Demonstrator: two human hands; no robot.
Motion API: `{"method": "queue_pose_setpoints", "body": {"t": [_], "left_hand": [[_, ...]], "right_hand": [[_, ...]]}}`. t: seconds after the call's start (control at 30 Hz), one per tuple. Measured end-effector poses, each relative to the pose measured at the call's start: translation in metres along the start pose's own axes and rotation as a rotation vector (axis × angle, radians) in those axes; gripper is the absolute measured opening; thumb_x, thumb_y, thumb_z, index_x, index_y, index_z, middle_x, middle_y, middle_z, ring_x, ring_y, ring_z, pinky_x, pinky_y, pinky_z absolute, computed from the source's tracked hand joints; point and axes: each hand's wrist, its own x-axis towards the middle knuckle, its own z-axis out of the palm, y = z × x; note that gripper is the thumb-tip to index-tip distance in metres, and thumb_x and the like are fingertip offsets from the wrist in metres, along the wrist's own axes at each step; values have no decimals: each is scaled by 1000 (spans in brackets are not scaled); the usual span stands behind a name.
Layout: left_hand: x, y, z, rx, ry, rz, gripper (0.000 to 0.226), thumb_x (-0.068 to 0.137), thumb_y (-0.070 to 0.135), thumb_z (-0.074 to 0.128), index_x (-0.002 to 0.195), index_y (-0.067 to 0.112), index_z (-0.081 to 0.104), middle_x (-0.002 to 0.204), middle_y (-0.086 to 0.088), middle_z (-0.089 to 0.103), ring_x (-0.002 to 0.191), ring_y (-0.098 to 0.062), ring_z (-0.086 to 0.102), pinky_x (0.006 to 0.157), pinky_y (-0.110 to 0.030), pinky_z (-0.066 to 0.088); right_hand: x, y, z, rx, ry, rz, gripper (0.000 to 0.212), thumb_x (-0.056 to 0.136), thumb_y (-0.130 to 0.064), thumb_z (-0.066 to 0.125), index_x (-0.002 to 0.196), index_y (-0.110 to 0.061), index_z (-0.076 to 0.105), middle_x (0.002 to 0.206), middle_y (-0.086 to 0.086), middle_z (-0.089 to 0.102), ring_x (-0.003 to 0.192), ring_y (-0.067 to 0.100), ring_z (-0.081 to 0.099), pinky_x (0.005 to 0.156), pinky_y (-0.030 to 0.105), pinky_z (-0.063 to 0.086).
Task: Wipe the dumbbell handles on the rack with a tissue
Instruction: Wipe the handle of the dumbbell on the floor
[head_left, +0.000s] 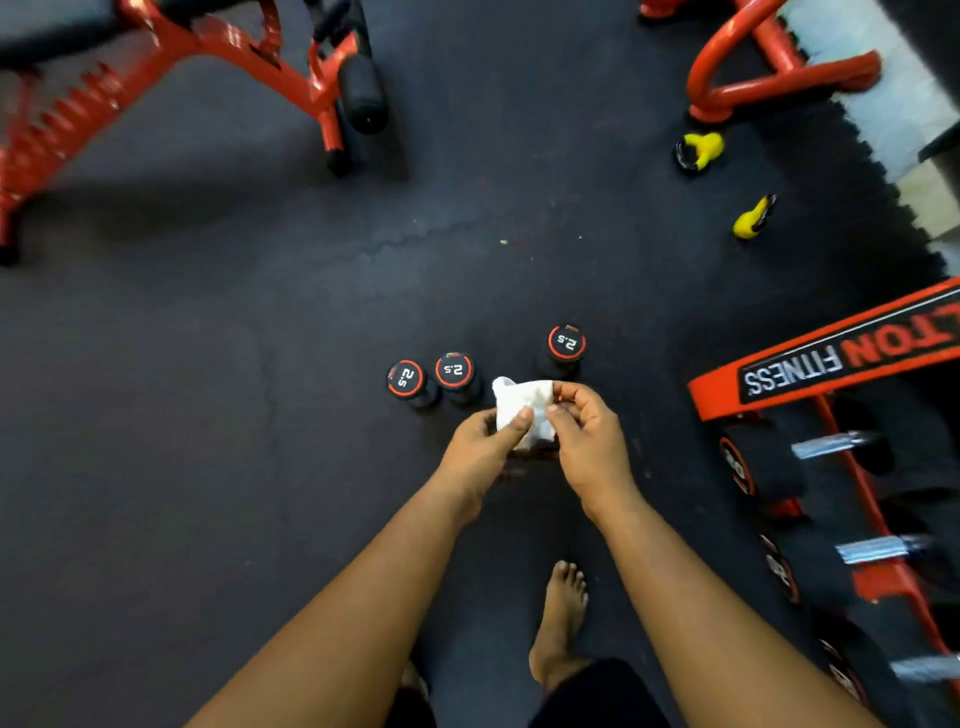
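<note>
Both my hands hold a crumpled white tissue (522, 408) out in front of me, above the dark floor. My left hand (480, 449) pinches its left side with the thumb on top. My right hand (587, 431) pinches its right edge with fingertips. The red dumbbell rack (810, 364) stands at the right, with several black dumbbells on it and silver knurled handles (828, 444) (878, 548) showing. Neither hand touches the rack.
Three small black 2.5 dumbbells (408, 382) (456, 374) (563, 349) stand upright on the rubber floor just beyond my hands. A red bench frame (218, 47) is at top left, a red curved frame (769, 67) and two yellow items (701, 148) at top right. My bare foot (561, 618) is below.
</note>
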Motion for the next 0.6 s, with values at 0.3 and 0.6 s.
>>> {"method": "queue_pose_setpoints", "body": {"t": [0.3, 0.6], "left_hand": [[-161, 110, 21, -38, 139, 206, 3, 100, 12, 63, 99, 13, 66, 94, -8, 73, 82, -21, 69, 66, -35, 60], [-180, 138, 6, 494, 359, 624, 53, 86, 40, 76, 129, 23, 51, 121, 9, 55, 107, -6, 54, 89, -18, 46]], "right_hand": [[-103, -152, -46, 72, -119, 43, 23, 100, -23, 55, 123, -20, 61, 111, -2, 69, 99, 12, 66, 87, 33, 55], [-103, -212, -61, -328, -257, -165, 10, 90, -20, 72, 98, -26, 71, 88, -4, 73, 79, 15, 71, 67, 38, 61]]}}
